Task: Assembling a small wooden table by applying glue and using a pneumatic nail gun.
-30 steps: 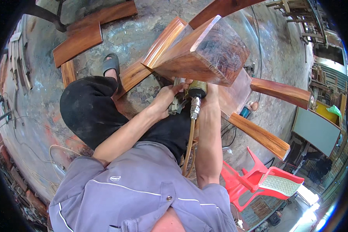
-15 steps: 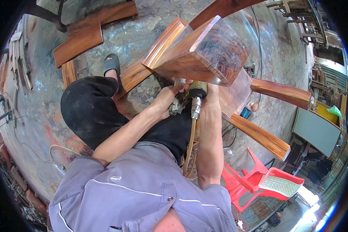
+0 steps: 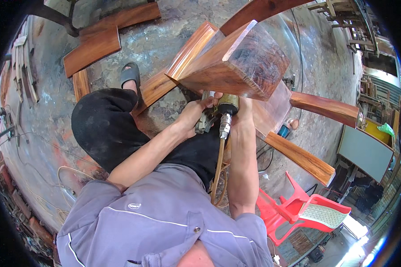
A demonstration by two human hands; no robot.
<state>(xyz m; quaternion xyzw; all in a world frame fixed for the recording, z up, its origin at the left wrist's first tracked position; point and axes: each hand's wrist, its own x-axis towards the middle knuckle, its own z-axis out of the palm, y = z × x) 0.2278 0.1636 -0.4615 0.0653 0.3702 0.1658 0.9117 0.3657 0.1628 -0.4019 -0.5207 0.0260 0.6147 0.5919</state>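
A hose-fed air tool [image 3: 227, 107], which looks like a nail gun with an olive-brown round end and a silver fitting, sits under a polished wooden block [image 3: 223, 73]. My left hand [image 3: 194, 112] comes in from the left and is closed on the tool's dark metal part. My right hand [image 3: 245, 107] lies just right of the tool, directly below the block. Its fingers are hidden behind the tool and wood. A tan air hose [image 3: 217, 171] runs from the fitting down toward my lap. The tool's front is out of sight under the block.
Wooden legs [image 3: 300, 158] stick out right of the block. Loose brown boards [image 3: 93, 51] lie on the stained floor at upper left. A red plastic chair [image 3: 298, 209] lies at lower right, near a blue-and-black power tool [image 3: 284, 130]. Cables cross the floor at left.
The whole view has shifted very slightly, with things sitting a little lower and to the right. Both hands, the air tool and the block keep their places relative to each other.
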